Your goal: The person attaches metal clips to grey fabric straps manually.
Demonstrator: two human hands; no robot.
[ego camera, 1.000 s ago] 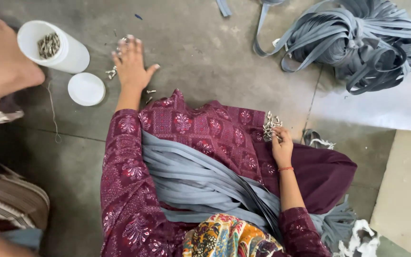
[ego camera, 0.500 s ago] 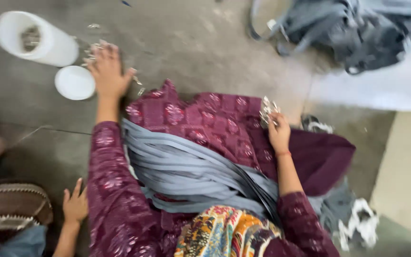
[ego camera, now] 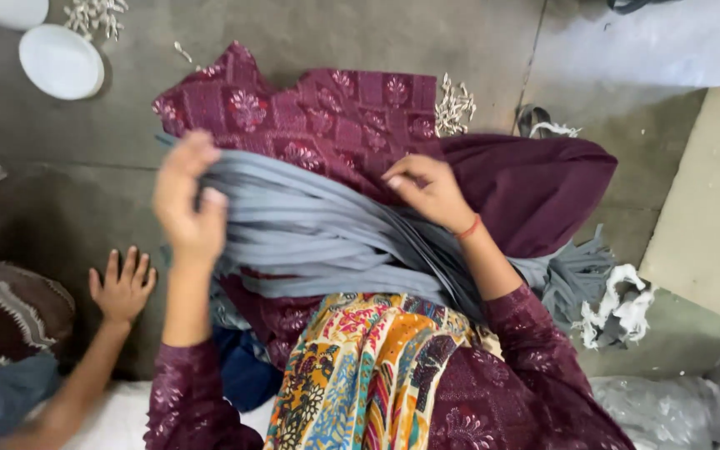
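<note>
A bundle of grey fabric straps lies across my lap over a maroon printed garment. My left hand grips the left end of the bundle, fingers curled over it. My right hand rests on the straps near their middle, fingertips pinching the top layer. A small heap of metal fittings lies on the floor just beyond the garment's far edge. A second heap of fittings lies at the top left.
A white lid lies on the floor at top left beside a white container. Another person's small hand presses on the floor at my left. White and grey scraps lie at right.
My left hand has come back from the floor near the white lid to the grey straps. My right hand has let go of the fittings and dropped onto the straps. The view tilted down.
</note>
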